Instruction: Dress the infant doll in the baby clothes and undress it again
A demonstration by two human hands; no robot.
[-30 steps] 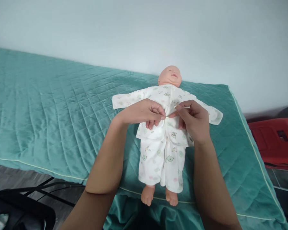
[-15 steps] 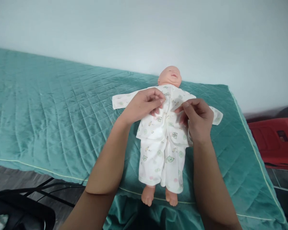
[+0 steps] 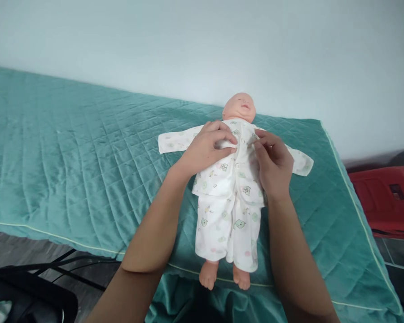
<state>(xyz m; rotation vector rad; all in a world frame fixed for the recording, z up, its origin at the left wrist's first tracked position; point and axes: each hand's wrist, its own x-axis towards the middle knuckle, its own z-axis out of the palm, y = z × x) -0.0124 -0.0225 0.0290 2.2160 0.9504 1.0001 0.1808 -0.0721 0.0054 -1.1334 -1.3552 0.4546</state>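
A baby doll (image 3: 239, 106) lies on its back, dressed in a white printed baby shirt (image 3: 218, 181) and matching trousers (image 3: 213, 224). The shirt's arms stretch out to both sides, and its front closure runs down the middle. My left hand (image 3: 210, 146) rests on the chest left of the closure, thumb and fingers apart, fingertips near the front edge. On the other side of the closure, my right hand (image 3: 274, 159) has curled fingers, thumb and fingertips close together at the shirt cloth. My right fingers partly hide the cloth there.
Green quilted cover (image 3: 87, 161) spreads under the doll, with a pale wall (image 3: 188, 49) behind. A red plastic object (image 3: 384, 197) stands beyond the right edge. At lower left are a black object (image 3: 30, 296) and dark bars.
My left hand has come down onto the chest and its thumb and fingers have spread. My right hand has moved slightly up the shirt. The doll lies almost the same.
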